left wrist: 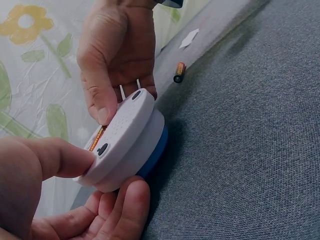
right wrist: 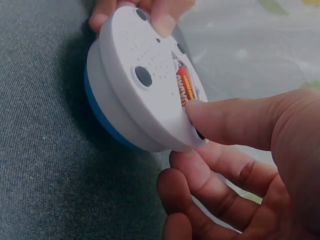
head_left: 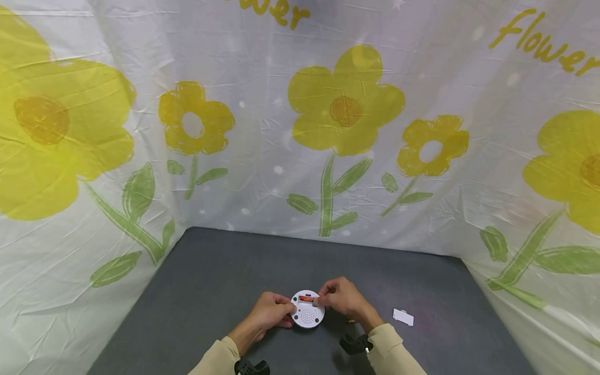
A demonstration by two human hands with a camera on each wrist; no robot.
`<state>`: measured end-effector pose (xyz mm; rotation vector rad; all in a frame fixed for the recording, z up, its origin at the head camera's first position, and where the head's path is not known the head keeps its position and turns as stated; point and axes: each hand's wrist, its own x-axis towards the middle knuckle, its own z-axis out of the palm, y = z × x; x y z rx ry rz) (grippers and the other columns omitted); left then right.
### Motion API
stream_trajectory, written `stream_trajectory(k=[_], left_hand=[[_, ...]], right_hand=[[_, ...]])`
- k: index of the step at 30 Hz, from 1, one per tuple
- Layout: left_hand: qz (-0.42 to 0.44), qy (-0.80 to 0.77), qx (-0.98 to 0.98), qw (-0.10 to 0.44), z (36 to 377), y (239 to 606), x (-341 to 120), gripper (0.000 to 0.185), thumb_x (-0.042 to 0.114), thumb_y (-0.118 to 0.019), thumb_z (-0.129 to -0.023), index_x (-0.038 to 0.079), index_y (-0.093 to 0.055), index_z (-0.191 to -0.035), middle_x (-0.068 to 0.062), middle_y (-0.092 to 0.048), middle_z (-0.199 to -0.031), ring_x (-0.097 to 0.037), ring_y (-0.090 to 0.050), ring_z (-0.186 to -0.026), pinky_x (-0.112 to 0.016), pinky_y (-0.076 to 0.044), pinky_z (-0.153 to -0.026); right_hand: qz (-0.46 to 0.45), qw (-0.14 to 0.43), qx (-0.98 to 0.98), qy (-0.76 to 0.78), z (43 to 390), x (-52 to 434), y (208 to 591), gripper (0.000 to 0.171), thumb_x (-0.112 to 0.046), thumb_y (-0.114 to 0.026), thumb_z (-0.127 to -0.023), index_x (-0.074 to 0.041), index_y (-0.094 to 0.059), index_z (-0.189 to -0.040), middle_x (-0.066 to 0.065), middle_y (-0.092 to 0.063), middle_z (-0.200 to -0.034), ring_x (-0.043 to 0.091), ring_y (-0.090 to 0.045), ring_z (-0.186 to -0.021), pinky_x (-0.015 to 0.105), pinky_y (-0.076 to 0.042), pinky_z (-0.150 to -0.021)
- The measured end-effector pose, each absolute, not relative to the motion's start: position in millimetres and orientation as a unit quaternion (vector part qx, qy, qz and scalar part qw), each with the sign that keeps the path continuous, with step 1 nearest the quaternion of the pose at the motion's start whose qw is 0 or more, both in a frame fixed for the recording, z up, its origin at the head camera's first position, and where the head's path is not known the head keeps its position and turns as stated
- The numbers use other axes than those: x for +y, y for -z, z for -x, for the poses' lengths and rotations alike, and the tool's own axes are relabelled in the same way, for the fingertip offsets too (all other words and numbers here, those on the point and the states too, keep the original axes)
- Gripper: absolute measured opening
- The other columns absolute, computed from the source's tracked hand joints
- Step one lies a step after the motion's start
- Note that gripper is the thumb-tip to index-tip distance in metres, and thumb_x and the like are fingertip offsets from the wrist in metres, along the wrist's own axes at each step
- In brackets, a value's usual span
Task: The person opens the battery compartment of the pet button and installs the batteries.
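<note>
A round white device (head_left: 308, 314) with a perforated speaker patch, dark round feet and a blue lower part lies with its battery side up. In its open slot sits a red battery (right wrist: 185, 85). My left hand (head_left: 272, 314) grips the device's near-left edge, thumb on top and fingers against the side, as the left wrist view shows. From the other side, my right hand (head_left: 344, 299) presses its thumb on one end of the battery, with its curled fingers at the device's edge. The thumb hides that end of the battery.
A second battery (left wrist: 179, 72) lies loose on the dark grey cloth surface (head_left: 244, 265), partly hidden by the right hand in the head view. Farther right rests a small white battery cover (head_left: 403, 317). Flower-printed curtains (head_left: 262, 172) enclose the surface at the back and sides.
</note>
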<state>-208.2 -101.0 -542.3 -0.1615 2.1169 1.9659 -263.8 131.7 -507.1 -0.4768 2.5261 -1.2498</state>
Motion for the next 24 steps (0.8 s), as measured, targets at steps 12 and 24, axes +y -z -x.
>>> stream_trajectory(k=[12,24], left_hand=[[0.048,-0.678,0.724,0.119,209.2,545.2,-100.5,0.023,0.002,-0.073,-0.091,-0.012,-0.073,-0.109,-0.009,-0.076,-0.088,-0.011,-0.072,-0.07,-0.027,-0.067,-0.064],[0.053,-0.674,0.725,0.129,207.3,542.1,-100.9,0.024,0.003,-0.074,-0.092,-0.012,-0.074,-0.111,-0.01,-0.077,-0.09,-0.01,-0.072,-0.069,-0.027,-0.067,-0.065]], right_hand=[[0.132,0.13,0.888,0.421,260.0,125.1,501.9,0.013,-0.015,-0.088,-0.082,-0.008,-0.077,-0.082,-0.002,-0.068,-0.073,0.018,-0.064,-0.068,0.028,-0.047,-0.06],[0.167,0.134,0.889,0.404,259.6,130.5,497.8,0.009,-0.014,-0.087,-0.088,-0.007,-0.081,-0.09,-0.003,-0.073,-0.077,0.018,-0.068,-0.071,0.027,-0.051,-0.061]])
